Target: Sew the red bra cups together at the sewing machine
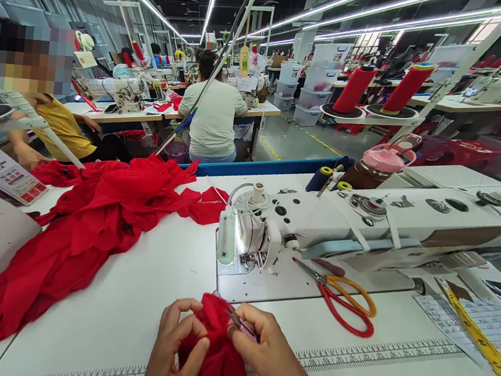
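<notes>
A piece of red fabric (218, 361) is bunched at the table's front edge, in front of the sewing machine (253, 235). My left hand (182, 340) pinches its left side between thumb and fingers. In my right hand (263, 341) is a small pair of thread snips (242, 325) with pinkish handles, its metal tips touching the upper part of the fabric. The fingers of the right hand are closed around the snips. To the right, scissors (346, 301) with one red and one orange handle lie on the machine bed.
A long heap of red fabric (99, 216) covers the table's left side. A yellow tape measure (477, 331) lies over papers at the right. Red thread cones (355, 89) stand above the machine. Ahead, a person in a pale shirt (213, 114) sits; another in yellow (65, 131) is at left.
</notes>
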Available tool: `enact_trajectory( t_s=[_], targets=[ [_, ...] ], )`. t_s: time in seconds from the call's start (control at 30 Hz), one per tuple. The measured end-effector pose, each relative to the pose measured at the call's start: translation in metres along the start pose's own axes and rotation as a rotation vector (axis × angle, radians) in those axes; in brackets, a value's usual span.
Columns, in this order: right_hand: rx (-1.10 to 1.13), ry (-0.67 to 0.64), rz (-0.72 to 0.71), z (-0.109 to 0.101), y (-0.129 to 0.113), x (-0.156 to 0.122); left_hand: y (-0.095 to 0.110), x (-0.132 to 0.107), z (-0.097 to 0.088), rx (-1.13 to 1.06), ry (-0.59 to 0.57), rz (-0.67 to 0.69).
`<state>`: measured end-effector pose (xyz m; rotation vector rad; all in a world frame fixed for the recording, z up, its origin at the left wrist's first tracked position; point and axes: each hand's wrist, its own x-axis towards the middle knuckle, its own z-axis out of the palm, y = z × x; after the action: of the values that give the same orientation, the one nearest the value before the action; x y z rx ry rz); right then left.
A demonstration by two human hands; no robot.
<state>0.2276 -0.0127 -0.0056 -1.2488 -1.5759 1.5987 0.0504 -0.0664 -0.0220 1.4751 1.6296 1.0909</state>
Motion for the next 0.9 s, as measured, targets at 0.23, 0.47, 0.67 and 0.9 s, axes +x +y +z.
enact_trajectory(
  t_s=[0.23,0.47,0.67,0.9],
  targets=[
    [-0.292,0.017,-0.076,-0.018,0.015,0.000,0.006,0.011,-0.018,-0.096,-0.221,-0.115],
    [-1.158,0.463,-0.676,-0.054,0.039,0.015,0.062,0.038,-0.088,-0.033,-0.538,-0.155],
    [-0.460,-0.184,-0.568,-0.015,-0.040,0.000,0.106,0.044,-0.112,0.036,-0.700,-0.145],
    [0.211,-0.357,-0.222,0.027,-0.066,0.035,0.121,0.075,-0.146,0.432,-0.535,0.098]
  ],
)
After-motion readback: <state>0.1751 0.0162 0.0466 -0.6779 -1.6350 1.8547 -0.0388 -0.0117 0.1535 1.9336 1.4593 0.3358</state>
